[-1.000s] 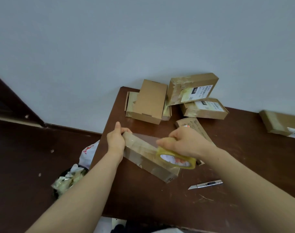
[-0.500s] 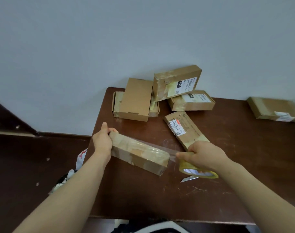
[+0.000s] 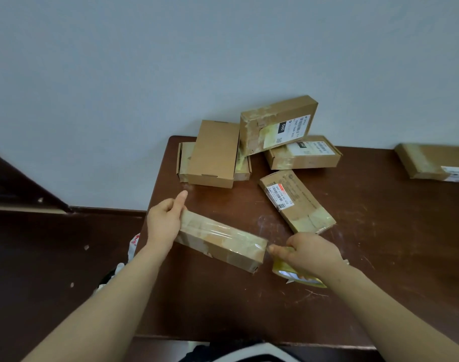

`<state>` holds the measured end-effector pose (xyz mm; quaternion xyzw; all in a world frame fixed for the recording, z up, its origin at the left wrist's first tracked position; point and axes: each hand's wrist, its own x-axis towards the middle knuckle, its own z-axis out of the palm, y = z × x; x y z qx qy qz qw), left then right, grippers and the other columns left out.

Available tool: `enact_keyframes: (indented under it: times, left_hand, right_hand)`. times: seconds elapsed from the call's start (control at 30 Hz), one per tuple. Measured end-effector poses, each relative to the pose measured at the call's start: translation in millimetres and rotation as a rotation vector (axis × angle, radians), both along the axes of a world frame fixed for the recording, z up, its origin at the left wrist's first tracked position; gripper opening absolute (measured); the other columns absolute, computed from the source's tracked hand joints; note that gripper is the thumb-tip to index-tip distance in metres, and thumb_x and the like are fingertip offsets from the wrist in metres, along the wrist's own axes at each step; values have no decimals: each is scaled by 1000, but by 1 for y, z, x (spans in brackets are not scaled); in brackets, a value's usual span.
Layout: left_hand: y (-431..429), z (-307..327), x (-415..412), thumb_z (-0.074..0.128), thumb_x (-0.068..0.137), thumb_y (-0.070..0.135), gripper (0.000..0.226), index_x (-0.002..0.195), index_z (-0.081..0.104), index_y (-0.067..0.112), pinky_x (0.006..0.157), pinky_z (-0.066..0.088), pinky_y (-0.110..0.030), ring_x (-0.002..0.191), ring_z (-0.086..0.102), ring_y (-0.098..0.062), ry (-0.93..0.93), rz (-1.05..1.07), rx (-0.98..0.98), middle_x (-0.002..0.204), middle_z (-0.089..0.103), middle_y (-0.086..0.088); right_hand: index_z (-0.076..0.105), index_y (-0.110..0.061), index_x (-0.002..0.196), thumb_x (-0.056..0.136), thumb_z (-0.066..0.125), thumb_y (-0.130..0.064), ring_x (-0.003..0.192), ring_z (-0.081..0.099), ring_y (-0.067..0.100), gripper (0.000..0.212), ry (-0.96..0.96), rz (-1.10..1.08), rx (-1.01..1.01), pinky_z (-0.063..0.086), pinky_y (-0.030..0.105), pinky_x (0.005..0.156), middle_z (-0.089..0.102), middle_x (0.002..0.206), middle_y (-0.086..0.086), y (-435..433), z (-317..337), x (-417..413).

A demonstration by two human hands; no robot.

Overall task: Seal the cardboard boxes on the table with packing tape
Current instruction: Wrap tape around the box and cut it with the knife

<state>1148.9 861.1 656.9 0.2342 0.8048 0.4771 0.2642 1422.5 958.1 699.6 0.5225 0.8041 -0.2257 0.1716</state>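
Observation:
A long cardboard box (image 3: 223,240) lies slanted on the brown table (image 3: 380,257), with clear tape shining along its top. My left hand (image 3: 164,222) grips the box's far left end, thumb pointing up. My right hand (image 3: 310,253) holds a yellow roll of packing tape (image 3: 292,273) just off the box's right end, low at the table surface. The roll is mostly hidden under my fingers. A short strip of tape seems to run from the roll to the box's end.
Several more cardboard boxes lie at the back: a plain one (image 3: 214,154) stacked on another, two labelled ones (image 3: 278,124) (image 3: 302,155), a flat one (image 3: 297,201) and one at the far right (image 3: 432,163). A bin with rubbish (image 3: 110,276) stands left of the table.
My right hand drew the tape roll from the middle of the box rightward past its end and down beside it. The knife it now covers was visible earlier. The left hand kept its grip.

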Motion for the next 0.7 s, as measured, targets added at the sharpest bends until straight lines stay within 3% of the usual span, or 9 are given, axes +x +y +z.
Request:
enact_keyframes:
  times: [0.1,0.13,0.2,0.27,0.33,0.4,0.47,0.53,0.7]
  left_hand:
    - [0,12,2,40,94,50,48,94,74,16,83,49,-38,88,65,-25,823,-260,-102,89,73,-3]
    - [4,17,8,33,94,51,55,106,72,16,94,45,-40,97,66,-26,902,-363,-150,98,73,-5]
    - [8,24,22,9,91,64,76,129,59,21,115,18,-40,121,54,-20,860,-513,-396,122,66,-4]
    - [7,22,32,-11,83,73,94,146,36,22,114,-11,-42,143,25,-21,899,-531,-599,150,39,-5]
    - [8,25,47,-18,81,70,94,151,23,20,108,-25,-44,147,8,-21,985,-559,-649,158,21,-5]
    - [8,25,78,-20,83,62,91,149,27,20,110,-20,-40,146,13,-16,977,-691,-574,157,25,-1]
    - [1,22,106,-6,90,62,85,142,44,17,116,6,-39,138,35,-17,966,-732,-478,146,45,-2]
    - [-3,21,113,15,95,55,68,131,58,17,110,31,-41,124,53,-17,1021,-715,-343,130,61,-2]
    - [-5,21,128,31,95,52,55,132,57,21,107,39,-43,123,55,-12,1133,-963,-107,133,59,1]
  right_hand:
    - [49,-19,59,84,41,-73,62,55,6,60,11,-7,7,33,25,52,56,53,-7,-2,-3,1]
    - [47,-19,58,84,40,-73,65,57,8,60,18,-17,14,34,25,53,56,55,-7,-2,-4,2]
    - [45,-20,59,85,40,-72,70,59,12,59,33,-34,27,38,26,56,55,58,-7,-4,-6,2]
    - [45,-20,59,86,39,-71,68,60,12,58,50,-40,30,39,26,56,56,56,-6,-6,-8,1]
    - [47,-20,61,87,38,-71,68,60,12,58,57,-45,30,39,26,55,57,57,-5,-7,-10,1]
    - [46,-20,62,87,37,-71,71,60,13,57,54,-42,35,39,27,57,57,60,-6,-9,-12,2]
    - [46,-20,63,88,37,-69,73,58,16,56,51,-40,49,39,28,59,55,63,-7,-7,-12,1]
    - [48,-20,63,88,37,-69,72,56,17,55,52,-29,50,39,29,60,55,65,-8,-5,-13,1]
    - [47,-21,67,91,38,-58,84,61,21,45,65,24,85,39,28,65,58,77,-3,-6,-17,1]
